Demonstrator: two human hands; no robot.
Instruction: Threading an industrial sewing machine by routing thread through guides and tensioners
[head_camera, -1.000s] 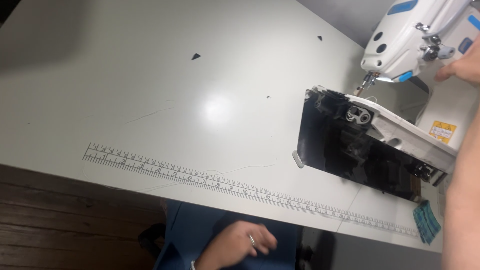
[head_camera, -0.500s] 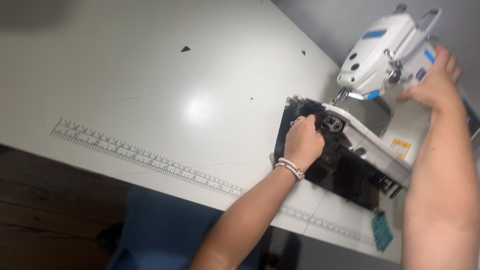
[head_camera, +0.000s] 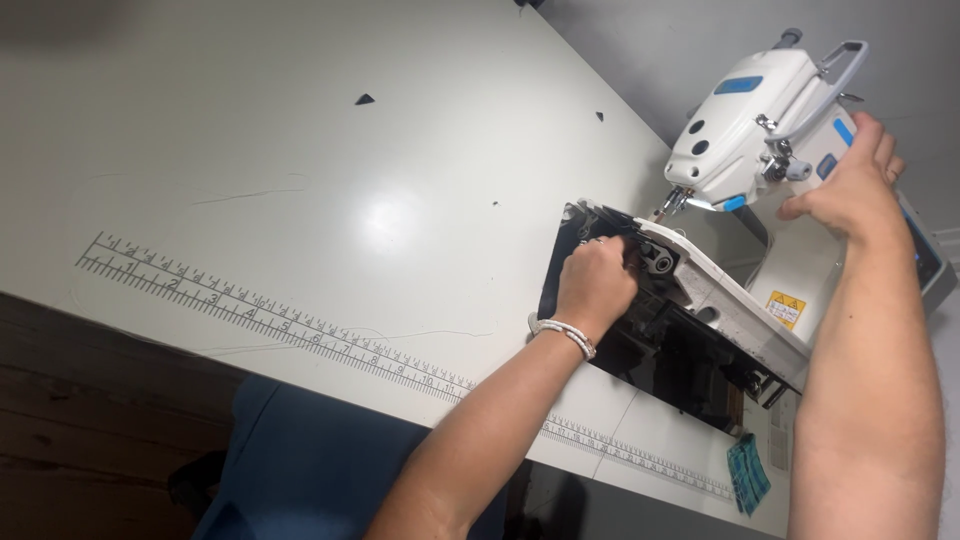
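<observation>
A white sewing machine (head_camera: 745, 120) is tilted back off the table, showing its dark underside (head_camera: 690, 350). My left hand (head_camera: 595, 285), with a beaded bracelet on the wrist, reaches to the front end of that underside. Its fingers are curled against the round metal bobbin part (head_camera: 661, 263); whether they grip anything is hidden. My right hand (head_camera: 850, 185) grips the right side of the machine's head and holds it tilted.
The pale table (head_camera: 300, 170) has a printed ruler (head_camera: 280, 322) along its near edge. Small dark scraps (head_camera: 365, 99) lie on the far side. A teal patterned piece (head_camera: 748, 472) sits at the near right corner. Blue fabric (head_camera: 310, 470) shows below the table edge.
My left hand rose from my lap to the machine's underside a second ago and now sits closed at the bobbin part. My right hand stays on the machine's head.
</observation>
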